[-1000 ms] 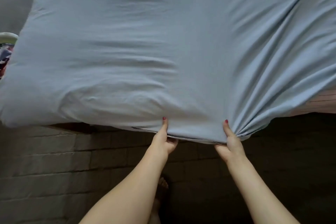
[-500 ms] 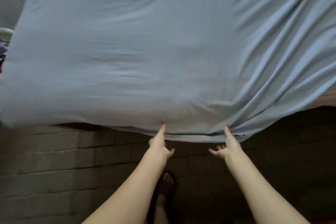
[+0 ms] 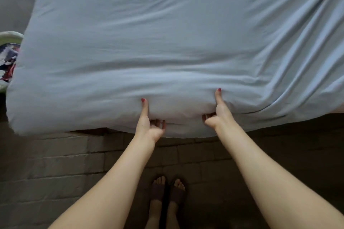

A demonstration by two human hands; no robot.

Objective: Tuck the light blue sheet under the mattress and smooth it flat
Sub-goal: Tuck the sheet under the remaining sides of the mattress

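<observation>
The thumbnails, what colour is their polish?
Red, on both thumbnails, seen best in the head view.

Light blue sheet [image 3: 167, 46]: near edge blocked mid-span by left hand [image 3: 149, 126] and right hand [image 3: 216, 115]. Brick floor [image 3: 55, 163] below it open, save sandalled feet [image 3: 168, 191]. Patterned object [image 3: 8, 57] crowds its left side.

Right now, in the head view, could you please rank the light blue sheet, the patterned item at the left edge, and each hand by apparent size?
1. light blue sheet
2. patterned item, partly cut off
3. left hand and right hand: alike, unranked
</observation>
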